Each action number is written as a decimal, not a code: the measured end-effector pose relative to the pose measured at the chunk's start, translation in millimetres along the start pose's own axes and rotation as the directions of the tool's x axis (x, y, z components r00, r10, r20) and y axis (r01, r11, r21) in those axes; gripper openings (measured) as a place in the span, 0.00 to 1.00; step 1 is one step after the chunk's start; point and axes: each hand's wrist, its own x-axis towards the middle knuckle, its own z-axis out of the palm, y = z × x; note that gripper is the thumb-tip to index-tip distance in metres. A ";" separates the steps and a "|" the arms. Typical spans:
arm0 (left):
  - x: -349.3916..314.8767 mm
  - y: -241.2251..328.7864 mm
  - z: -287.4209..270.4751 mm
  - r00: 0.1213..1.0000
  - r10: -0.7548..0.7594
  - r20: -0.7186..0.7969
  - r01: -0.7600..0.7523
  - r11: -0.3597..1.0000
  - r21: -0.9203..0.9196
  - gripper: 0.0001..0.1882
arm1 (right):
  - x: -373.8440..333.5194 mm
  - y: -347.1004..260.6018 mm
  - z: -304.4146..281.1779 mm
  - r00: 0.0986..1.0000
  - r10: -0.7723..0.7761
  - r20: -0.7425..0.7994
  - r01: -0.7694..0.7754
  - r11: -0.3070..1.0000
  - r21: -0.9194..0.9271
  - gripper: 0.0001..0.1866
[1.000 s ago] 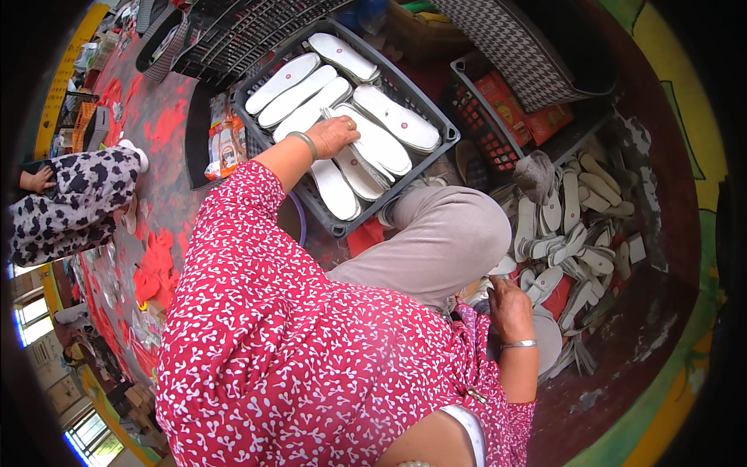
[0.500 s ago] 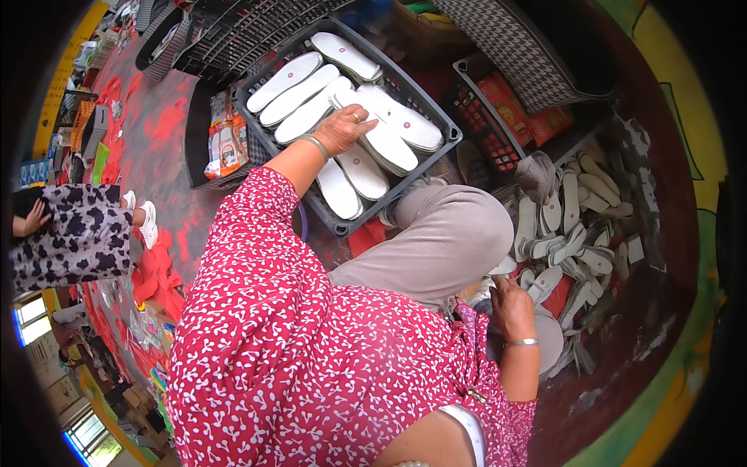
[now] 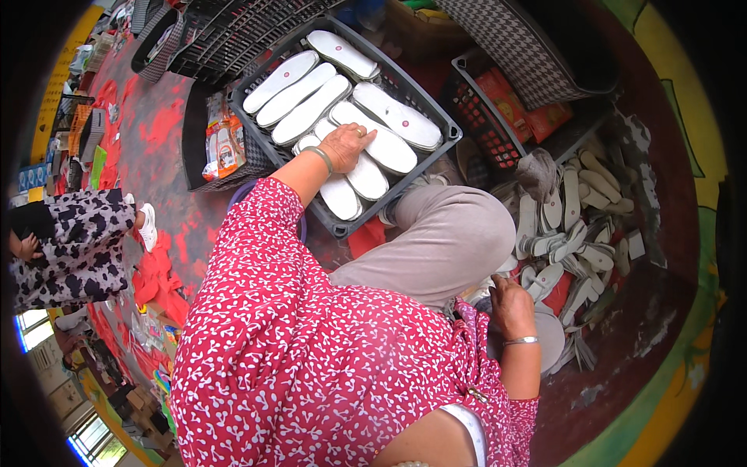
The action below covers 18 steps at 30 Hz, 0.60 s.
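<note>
White insoles (image 3: 311, 109) lie in stacked rows inside a dark grey plastic crate (image 3: 405, 189) in front of me; some bear a small red round mark. My left hand (image 3: 346, 148), with a ring and a bangle, rests on the insoles in the crate's near middle. Its fingers reach over the edge of one long insole (image 3: 377, 140), with the fingertips partly hidden. My right hand (image 3: 513, 307) is low beside my bent knee, its fingers curled together. Something pale shows just beyond those fingertips, but whether they hold it is unclear.
A loose heap of insoles (image 3: 576, 249) covers the floor at right, beside a grey fabric bundle (image 3: 537, 177). A basket with red packages (image 3: 502, 101) stands at back right. Left of the crate sits a dark bin with orange packets (image 3: 224, 144). Another person (image 3: 74, 241) stands far left.
My left hand has moved slightly down toward me over the insoles, and the middle long insole now lies uncovered beyond it. The right hand stays about the same. The person at left has shifted slightly.
</note>
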 end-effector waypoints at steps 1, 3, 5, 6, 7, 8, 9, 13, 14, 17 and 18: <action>-1.3 -1.0 1.8 1.000 -0.026 -0.008 0.026 0.999 -0.024 0.31 | -0.1 0.5 0.2 1.000 -0.003 -0.007 0.003 1.000 0.002 0.13; -1.1 4.0 -2.8 0.981 -0.196 -0.012 0.193 0.973 -0.124 0.31 | -1.2 0.4 -0.2 1.000 -0.008 -0.022 0.008 1.000 0.007 0.13; 2.7 27.3 -14.5 0.884 -0.468 0.026 0.456 0.848 -0.271 0.34 | -2.4 -0.2 -1.5 0.999 -0.014 -0.039 0.015 1.000 0.011 0.13; 3.5 35.4 -10.3 0.860 -0.511 0.010 0.500 0.837 -0.225 0.38 | -2.8 -0.2 -2.0 0.999 -0.015 -0.044 0.016 1.000 0.015 0.13; 3.4 43.1 -2.9 0.834 -0.552 -0.005 0.542 0.822 -0.176 0.42 | -3.7 -0.5 -1.5 0.999 -0.015 -0.046 0.016 1.000 0.022 0.13; 4.9 48.1 2.3 0.807 -0.590 -0.022 0.583 0.802 -0.128 0.46 | -4.4 -0.9 -1.0 0.999 -0.015 -0.049 0.016 0.999 0.029 0.12; 8.6 51.6 1.1 0.805 -0.579 0.133 0.593 0.778 -0.207 0.52 | -5.0 -0.8 0.0 0.998 -0.017 -0.052 0.019 0.999 0.028 0.13; 10.7 60.0 10.1 0.778 -0.585 0.229 0.623 0.766 -0.158 0.52 | -3.0 1.3 1.3 0.998 -0.042 -0.043 0.042 0.999 0.016 0.13; 8.6 60.9 12.8 0.770 -0.598 0.223 0.634 0.756 -0.161 0.52 | -1.4 2.8 0.9 0.998 -0.053 -0.035 0.054 0.998 0.012 0.13; 21.5 61.8 19.2 0.794 -0.563 0.230 0.603 0.779 -0.174 0.52 | -9.0 -0.9 5.4 0.999 0.022 -0.049 -0.021 1.000 0.003 0.13; 17.2 61.7 20.3 0.779 -0.580 0.237 0.621 0.766 -0.168 0.52 | -6.2 0.3 3.3 0.999 0.015 -0.034 -0.015 1.000 0.020 0.13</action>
